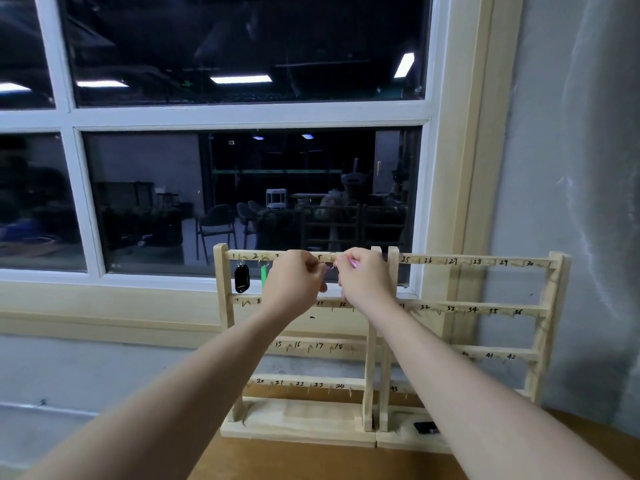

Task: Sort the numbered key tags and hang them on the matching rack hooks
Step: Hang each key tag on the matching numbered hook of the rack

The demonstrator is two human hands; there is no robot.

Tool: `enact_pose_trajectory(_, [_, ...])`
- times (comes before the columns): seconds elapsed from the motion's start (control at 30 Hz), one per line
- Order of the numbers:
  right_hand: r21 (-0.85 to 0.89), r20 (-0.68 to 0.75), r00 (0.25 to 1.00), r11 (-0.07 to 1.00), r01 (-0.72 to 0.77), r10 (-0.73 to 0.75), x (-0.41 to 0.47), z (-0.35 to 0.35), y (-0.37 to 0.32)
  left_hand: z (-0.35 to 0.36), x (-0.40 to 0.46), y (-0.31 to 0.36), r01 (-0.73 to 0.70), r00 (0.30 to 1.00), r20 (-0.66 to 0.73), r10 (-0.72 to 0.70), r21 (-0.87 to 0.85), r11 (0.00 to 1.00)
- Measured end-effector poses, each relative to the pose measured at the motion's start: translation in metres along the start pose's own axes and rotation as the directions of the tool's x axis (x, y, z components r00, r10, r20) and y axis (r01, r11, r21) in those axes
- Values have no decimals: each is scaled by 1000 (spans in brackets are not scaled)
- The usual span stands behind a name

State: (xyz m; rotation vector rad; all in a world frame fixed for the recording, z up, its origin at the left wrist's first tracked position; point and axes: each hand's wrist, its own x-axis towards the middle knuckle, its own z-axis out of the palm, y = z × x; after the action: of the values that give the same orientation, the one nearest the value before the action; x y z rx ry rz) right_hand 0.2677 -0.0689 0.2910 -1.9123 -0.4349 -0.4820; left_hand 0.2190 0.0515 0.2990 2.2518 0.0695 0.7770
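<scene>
Two tags are already hanging on the left rack (221,306): a black tag (242,278) under hook 1 and a green tag (264,276) under hook 2. Both hands are working at the top rail, around hooks 5 and 6. Right hand (363,275) is pinching a pink tag (353,262), fingers curled round it, with its small ring (332,265) sitting right at the rail between the hands. Left hand (294,277) is curled in close to the ring, looks like it's steadying it, though I cannot tell what it's actually gripping. Step in hand: hanging this tag. Next move is probably threading the ring over the hook tip, then letting go. Right rack (550,306) is showing no tags on its hooks; a dark item (426,427) is lying on its base, on the worktop (311,462).
</scene>
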Motion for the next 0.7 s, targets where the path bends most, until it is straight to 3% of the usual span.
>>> enact_pose_trajectory(0.37, [-155, 26, 1000, 988, 2, 2, -16, 5, 8, 0, -10, -10, -2, 1000, 31, 3, -11, 1000])
enact_pose_trajectory(0.7, [-72, 98, 994, 997, -31, 38, -61, -32, 37, 18, -40, 0, -12, 992, 123, 6, 47, 999])
